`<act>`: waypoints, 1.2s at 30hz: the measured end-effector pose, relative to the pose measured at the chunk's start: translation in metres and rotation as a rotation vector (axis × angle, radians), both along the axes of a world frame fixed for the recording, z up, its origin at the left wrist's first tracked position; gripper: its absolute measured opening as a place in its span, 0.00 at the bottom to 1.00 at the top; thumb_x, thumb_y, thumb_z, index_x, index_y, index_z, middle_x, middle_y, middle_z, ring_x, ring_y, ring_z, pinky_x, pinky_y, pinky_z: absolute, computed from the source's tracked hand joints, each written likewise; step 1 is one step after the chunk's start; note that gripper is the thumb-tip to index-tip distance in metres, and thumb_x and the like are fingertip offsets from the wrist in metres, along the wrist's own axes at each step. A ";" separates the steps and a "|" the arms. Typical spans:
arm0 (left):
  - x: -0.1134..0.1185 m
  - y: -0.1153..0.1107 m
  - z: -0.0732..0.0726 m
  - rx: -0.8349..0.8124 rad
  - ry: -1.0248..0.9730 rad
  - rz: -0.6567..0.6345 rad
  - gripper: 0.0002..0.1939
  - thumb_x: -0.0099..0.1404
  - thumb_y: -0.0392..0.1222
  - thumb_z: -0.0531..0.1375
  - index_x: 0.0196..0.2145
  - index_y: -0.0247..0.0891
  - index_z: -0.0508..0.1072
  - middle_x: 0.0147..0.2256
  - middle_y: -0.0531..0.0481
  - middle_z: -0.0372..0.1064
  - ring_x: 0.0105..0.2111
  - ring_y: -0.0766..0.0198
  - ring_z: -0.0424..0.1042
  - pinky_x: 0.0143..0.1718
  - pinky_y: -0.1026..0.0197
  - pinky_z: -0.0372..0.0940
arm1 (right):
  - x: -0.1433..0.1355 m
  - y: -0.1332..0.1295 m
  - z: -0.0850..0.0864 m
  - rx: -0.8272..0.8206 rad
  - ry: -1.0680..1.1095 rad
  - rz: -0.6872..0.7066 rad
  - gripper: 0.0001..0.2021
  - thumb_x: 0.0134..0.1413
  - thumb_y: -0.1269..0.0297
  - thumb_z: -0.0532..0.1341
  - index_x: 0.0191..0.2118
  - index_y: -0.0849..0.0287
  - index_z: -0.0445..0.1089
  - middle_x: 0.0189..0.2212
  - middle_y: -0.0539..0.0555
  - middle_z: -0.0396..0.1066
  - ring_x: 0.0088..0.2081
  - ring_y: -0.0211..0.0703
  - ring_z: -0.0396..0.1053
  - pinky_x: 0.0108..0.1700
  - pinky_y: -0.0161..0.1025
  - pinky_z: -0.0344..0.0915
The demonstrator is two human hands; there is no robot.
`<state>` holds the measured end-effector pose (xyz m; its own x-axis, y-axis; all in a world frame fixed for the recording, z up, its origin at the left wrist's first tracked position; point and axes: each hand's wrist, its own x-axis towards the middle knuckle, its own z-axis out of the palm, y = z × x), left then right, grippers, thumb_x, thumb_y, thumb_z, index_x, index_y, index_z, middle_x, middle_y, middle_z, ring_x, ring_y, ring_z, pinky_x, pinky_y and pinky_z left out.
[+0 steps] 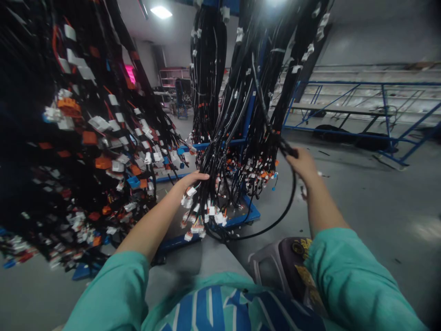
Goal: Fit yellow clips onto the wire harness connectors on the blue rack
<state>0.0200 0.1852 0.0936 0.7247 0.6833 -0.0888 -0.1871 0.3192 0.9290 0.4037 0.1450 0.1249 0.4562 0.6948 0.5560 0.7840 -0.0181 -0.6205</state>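
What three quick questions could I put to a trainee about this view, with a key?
1. What does the right hand hold?
2. True or false: white connectors hang below the left hand.
3. Which colour is the base frame under the hanging harnesses?
A. Red
B. Blue
C. Yellow

Key:
1. A black harness cable.
2. True.
3. B.

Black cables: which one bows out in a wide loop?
The cable sweeping from near the right hand down toward the foot of the bundle at the left hand; the other cables hang mostly downward.
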 end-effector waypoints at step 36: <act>0.055 0.002 0.008 0.714 0.586 -0.075 0.12 0.42 0.42 0.69 0.25 0.34 0.75 0.21 0.51 0.69 0.31 0.57 0.69 0.34 0.65 0.59 | -0.162 0.027 -0.056 -0.228 1.120 1.061 0.27 0.28 0.60 0.71 0.39 0.55 0.62 0.33 0.49 0.73 0.36 0.45 0.71 0.43 0.44 0.68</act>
